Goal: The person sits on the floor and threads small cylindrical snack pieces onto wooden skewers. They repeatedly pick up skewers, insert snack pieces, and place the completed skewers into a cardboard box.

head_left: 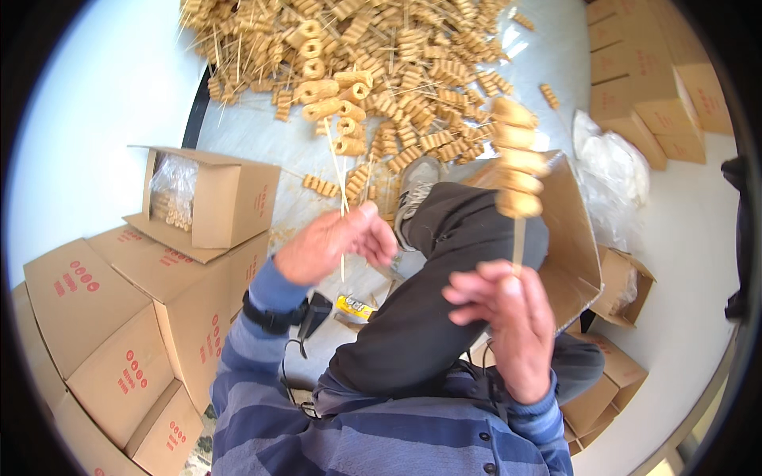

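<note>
My left hand (337,242) is closed around thin wooden sticks that cross at its thumb. At their upper ends are skewers of tan, hollow ring-shaped rolls (349,111); exactly how many skewers it holds is hard to tell against the pile behind. My right hand (512,325) pinches the flat lower stick of another skewer of rolls (520,163) between thumb and forefinger, its other fingers loosely bent. That skewer points upward, blurred by motion, over my knee and the open carton (575,230) at my right.
A large heap of similar skewers (397,47) covers the floor ahead. Printed cartons (87,293) are stacked at left, topped by an open box (238,198) with bagged skewers. More cartons (635,87) stand far right, near clear plastic bags (611,174). A yellow packet (353,308) lies near my leg.
</note>
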`<state>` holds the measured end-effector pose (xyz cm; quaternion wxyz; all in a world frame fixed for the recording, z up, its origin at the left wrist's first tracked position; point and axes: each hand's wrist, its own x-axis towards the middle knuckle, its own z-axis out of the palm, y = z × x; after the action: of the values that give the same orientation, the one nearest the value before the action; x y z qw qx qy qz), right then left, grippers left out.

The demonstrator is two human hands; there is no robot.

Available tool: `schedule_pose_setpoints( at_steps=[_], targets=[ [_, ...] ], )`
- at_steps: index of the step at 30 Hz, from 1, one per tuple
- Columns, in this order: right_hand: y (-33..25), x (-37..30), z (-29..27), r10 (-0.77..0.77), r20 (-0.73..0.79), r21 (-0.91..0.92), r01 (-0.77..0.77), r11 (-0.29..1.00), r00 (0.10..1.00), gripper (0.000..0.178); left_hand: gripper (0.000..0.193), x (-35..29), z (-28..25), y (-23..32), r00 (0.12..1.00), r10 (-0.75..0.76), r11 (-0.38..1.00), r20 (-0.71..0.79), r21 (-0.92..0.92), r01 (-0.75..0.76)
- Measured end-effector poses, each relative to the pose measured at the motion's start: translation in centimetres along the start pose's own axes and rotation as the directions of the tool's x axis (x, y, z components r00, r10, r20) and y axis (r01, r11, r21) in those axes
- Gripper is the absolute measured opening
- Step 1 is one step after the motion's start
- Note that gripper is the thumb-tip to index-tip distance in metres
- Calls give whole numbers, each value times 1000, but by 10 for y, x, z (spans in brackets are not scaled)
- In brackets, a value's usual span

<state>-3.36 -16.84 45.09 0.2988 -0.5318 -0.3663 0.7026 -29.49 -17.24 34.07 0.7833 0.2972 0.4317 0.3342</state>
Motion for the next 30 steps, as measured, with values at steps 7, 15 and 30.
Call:
schedule_pose_setpoints(
  at_steps=[7, 15, 30],
  targets=[
    [21, 0, 17, -149, 84, -37, 152, 988, 985, 33, 52, -40, 105, 19, 969, -92, 995, 230, 70, 78],
    [11, -30, -6, 162, 353, 58, -194, 979, 922, 40, 48, -37, 147, -4, 935, -118, 975, 334, 216, 46],
    [13, 2, -56, -114, -88, 405, 140, 903, 990, 29, 33, 23, -41, -107, 843, -44, 977, -537, 153, 148]
  ],
)
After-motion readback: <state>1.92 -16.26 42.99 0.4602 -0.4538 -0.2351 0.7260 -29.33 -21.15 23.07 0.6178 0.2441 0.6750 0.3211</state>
